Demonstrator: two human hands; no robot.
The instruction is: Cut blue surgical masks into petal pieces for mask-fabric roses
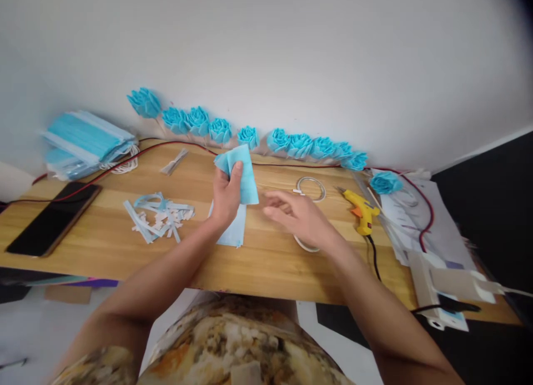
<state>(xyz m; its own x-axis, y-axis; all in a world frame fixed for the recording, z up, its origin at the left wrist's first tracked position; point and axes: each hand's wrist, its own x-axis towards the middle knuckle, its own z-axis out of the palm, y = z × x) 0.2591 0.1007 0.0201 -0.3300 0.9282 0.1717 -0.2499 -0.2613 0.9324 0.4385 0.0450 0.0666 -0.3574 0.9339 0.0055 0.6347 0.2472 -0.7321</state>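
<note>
My left hand pinches a folded piece of blue mask fabric between thumb and fingers, above the middle of the table. Just right of the fabric is my right hand, its fingers bent and a little apart, with nothing visible in them. A flat light-blue fabric piece lies on the wood beneath my left hand, partly covered by it. One tape roll rests beyond my right hand. Another white ring is mostly hidden under that hand.
Several blue fabric flowers line the wall; another flower lies right. A yellow glue gun, power strip, phone, stacked masks, trimmed strips, tie bundle and red-black cable occupy the wooden table.
</note>
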